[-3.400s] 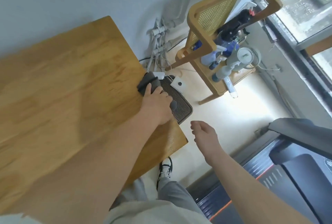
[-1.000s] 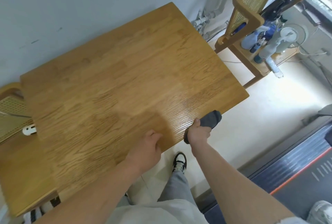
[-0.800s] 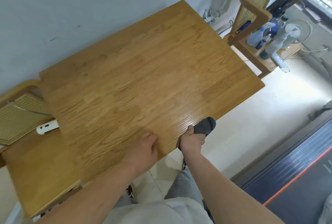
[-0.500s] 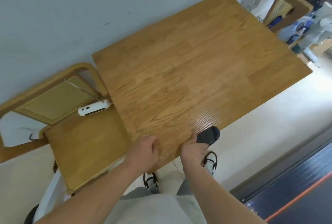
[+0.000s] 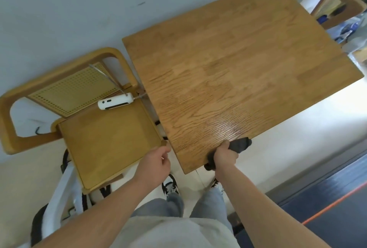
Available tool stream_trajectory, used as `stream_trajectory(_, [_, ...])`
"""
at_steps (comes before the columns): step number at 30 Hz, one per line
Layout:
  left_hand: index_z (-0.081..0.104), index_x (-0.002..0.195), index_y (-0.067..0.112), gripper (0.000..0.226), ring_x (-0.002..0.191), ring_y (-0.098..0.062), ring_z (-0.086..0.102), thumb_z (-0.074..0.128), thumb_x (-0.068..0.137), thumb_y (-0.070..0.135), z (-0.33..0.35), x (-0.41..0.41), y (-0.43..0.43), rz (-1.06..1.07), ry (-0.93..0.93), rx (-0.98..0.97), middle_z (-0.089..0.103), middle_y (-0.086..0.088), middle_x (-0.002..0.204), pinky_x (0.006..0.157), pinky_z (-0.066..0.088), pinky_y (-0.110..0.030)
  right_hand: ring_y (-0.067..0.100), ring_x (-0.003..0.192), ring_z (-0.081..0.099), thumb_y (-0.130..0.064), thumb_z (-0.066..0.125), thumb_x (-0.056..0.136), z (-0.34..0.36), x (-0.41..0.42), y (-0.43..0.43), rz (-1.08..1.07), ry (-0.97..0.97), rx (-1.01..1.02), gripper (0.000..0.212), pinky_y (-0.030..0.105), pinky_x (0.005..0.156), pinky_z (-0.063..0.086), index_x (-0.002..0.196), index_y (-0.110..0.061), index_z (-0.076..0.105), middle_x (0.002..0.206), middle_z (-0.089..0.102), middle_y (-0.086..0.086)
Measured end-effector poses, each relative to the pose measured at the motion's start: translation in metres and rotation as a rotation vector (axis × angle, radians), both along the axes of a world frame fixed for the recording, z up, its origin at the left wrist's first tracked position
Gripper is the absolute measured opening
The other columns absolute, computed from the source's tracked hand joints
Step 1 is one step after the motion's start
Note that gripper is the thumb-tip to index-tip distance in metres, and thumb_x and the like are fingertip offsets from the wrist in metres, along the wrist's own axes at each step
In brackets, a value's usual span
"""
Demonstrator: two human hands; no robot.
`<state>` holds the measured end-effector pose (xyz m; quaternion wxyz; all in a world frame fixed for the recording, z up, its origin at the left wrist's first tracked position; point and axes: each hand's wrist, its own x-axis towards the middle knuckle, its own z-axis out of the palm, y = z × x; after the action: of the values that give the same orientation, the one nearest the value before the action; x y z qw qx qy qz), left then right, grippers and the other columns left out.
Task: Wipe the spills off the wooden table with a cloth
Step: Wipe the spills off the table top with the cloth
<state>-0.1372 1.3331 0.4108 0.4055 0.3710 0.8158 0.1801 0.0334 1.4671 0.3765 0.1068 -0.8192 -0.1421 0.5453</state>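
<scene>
Though no spill visible anywhere on wooden table (image 5: 238, 65), only a glossy sheen near the front edge; wiping judged nearly done. Right hand (image 5: 225, 153) fisted around dark cloth (image 5: 239, 144), bunched at the near edge, partly hanging off. Left hand (image 5: 155, 163) loosely curled, holding nothing, off the table's near corner. Chair (image 5: 103, 138) close alongside on left; floor open to right.

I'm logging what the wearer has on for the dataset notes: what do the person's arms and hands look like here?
Both forearms are bare to the bottom of the frame, with no sleeves in view. The left hand and right hand wear no gloves, and no rings, watch or bands show. A light grey top and grey trousers appear below.
</scene>
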Motion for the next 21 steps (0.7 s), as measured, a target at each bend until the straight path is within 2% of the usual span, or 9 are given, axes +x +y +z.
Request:
stream_trajectory(3, [0.067, 0.126, 0.022, 0.031, 0.095, -0.009, 0.063, 0.057, 0.098, 0.013, 0.005, -0.001, -0.003, 0.068, -0.07, -0.015, 0.065, 0.006, 0.111, 0.088, 0.053, -0.028, 0.034, 0.105, 0.055, -0.058, 0.035, 0.103, 0.011, -0.011, -0.013, 0.103, -0.064, 0.002, 0.069, 0.043, 0.078, 0.047, 0.149, -0.008, 0.027, 0.138, 0.05, 0.015])
stream_trajectory(6, [0.071, 0.1, 0.023, 0.016, 0.091, -0.011, 0.066, 0.057, 0.1, 0.028, 0.008, -0.001, -0.01, 0.091, -0.181, -0.166, 0.072, 0.003, 0.103, 0.091, 0.055, -0.033, 0.038, 0.113, 0.056, -0.055, 0.035, 0.103, 0.017, -0.041, -0.06, 0.187, -0.022, -0.065, 0.067, 0.048, 0.093, 0.049, 0.149, -0.006, 0.028, 0.138, 0.052, 0.018])
stream_trajectory(8, [0.075, 0.087, 0.014, 0.056, 0.084, -0.022, 0.072, 0.044, 0.099, 0.059, 0.014, -0.001, -0.019, 0.067, -0.249, -0.429, 0.077, -0.004, 0.087, 0.085, 0.06, -0.04, 0.041, 0.124, 0.054, -0.049, 0.036, 0.106, 0.024, -0.058, -0.09, 0.208, 0.056, -0.141, 0.063, 0.048, 0.107, 0.044, 0.149, -0.002, 0.032, 0.14, 0.053, 0.022])
stream_trajectory(10, [0.078, 0.088, 0.006, 0.096, 0.081, -0.027, 0.075, 0.023, 0.089, 0.085, 0.023, -0.005, -0.032, 0.073, -0.398, -0.684, 0.079, -0.01, 0.083, 0.081, 0.061, -0.039, 0.041, 0.13, 0.053, -0.043, 0.034, 0.109, 0.029, -0.068, -0.11, 0.216, 0.164, -0.221, 0.06, 0.046, 0.11, 0.043, 0.149, 0.002, 0.036, 0.143, 0.053, 0.025])
stream_trajectory(11, [0.078, 0.092, 0.005, 0.105, 0.082, -0.028, 0.076, 0.019, 0.084, 0.091, 0.026, -0.007, -0.038, 0.133, -0.496, -0.737, 0.079, -0.011, 0.086, 0.079, 0.061, -0.037, 0.042, 0.128, 0.055, -0.043, 0.033, 0.109, 0.033, -0.071, -0.114, 0.224, 0.208, -0.247, 0.06, 0.048, 0.109, 0.046, 0.15, 0.001, 0.038, 0.141, 0.055, 0.025])
stream_trajectory(14, [0.076, 0.108, 0.015, 0.089, 0.088, -0.028, 0.076, 0.042, 0.078, 0.091, 0.029, -0.013, -0.05, 0.498, -0.679, -0.578, 0.079, -0.007, 0.099, 0.072, 0.061, -0.036, 0.041, 0.103, 0.07, -0.045, 0.041, 0.106, 0.046, -0.077, -0.111, 0.172, 0.358, -0.215, 0.055, 0.054, 0.092, 0.058, 0.147, -0.008, 0.044, 0.125, 0.065, 0.023])
stream_trajectory(16, [0.075, 0.114, 0.02, 0.072, 0.099, -0.025, 0.074, 0.065, 0.075, 0.08, 0.029, -0.014, -0.05, 0.715, -0.778, -0.411, 0.079, -0.004, 0.104, 0.078, 0.061, -0.039, 0.036, 0.093, 0.076, -0.044, 0.048, 0.104, 0.057, -0.082, -0.101, 0.139, 0.507, -0.177, 0.05, 0.05, 0.088, 0.06, 0.142, -0.01, 0.05, 0.122, 0.069, 0.021])
stream_trajectory(19, [0.074, 0.114, 0.018, 0.046, 0.106, -0.028, 0.072, 0.081, 0.082, 0.049, 0.038, -0.015, -0.035, 0.998, -0.974, -0.166, 0.079, -0.008, 0.106, 0.097, 0.057, -0.046, 0.029, 0.098, 0.077, -0.037, 0.055, 0.102, 0.08, -0.093, -0.084, 0.171, 0.691, -0.125, 0.039, 0.051, 0.094, 0.059, 0.131, -0.012, 0.061, 0.119, 0.074, 0.016])
stream_trajectory(21, [0.072, 0.117, 0.013, 0.039, 0.1, -0.029, 0.073, 0.083, 0.084, 0.03, 0.044, -0.027, -0.02, 1.155, -0.964, -0.024, 0.079, -0.011, 0.103, 0.088, 0.059, -0.041, 0.028, 0.104, 0.074, -0.04, 0.054, 0.1, 0.09, -0.102, -0.08, 0.303, 0.665, -0.102, 0.038, 0.054, 0.091, 0.06, 0.124, -0.013, 0.065, 0.117, 0.074, 0.014])
